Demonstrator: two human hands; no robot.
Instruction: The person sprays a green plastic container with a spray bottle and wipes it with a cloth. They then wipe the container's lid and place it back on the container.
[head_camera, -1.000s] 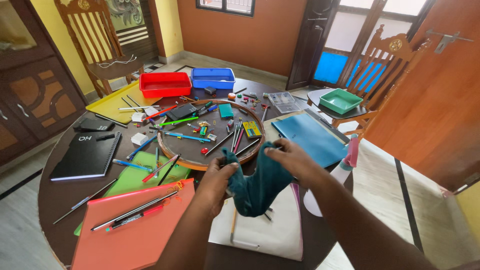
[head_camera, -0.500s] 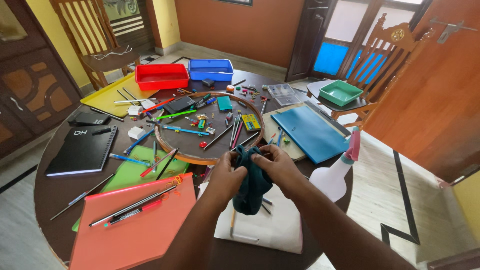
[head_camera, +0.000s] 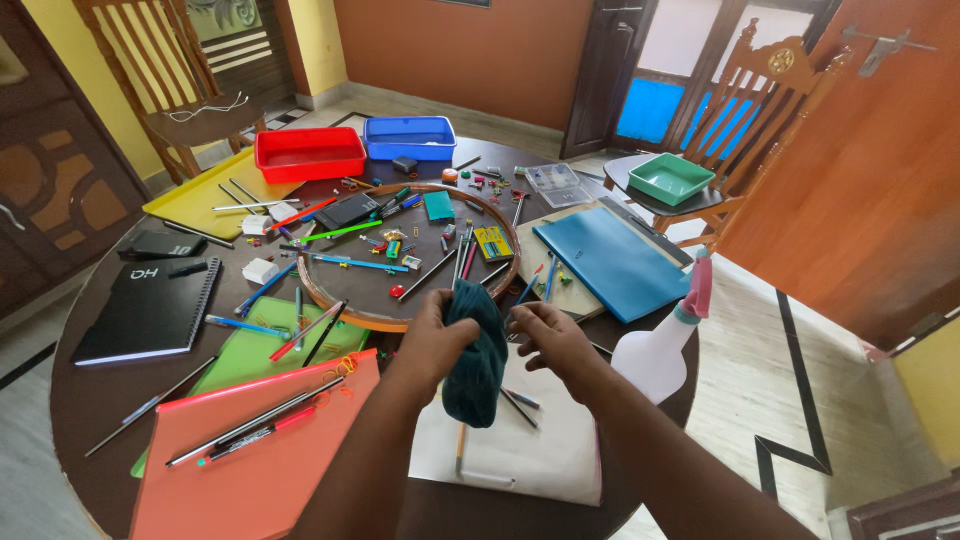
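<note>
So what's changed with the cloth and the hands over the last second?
The dark teal cloth was spread open between both hands a second ago; now it is bunched into a narrow hanging bundle. The left hand keeps its grip on it, while the right hand has its fingers at its edge, grip unclear. The spray bottle, folders and pens on the round table lie as before.

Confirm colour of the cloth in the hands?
Dark teal cloth, bunched and gripped by the left hand; right hand is beside it. Only the head view shows it.
</note>
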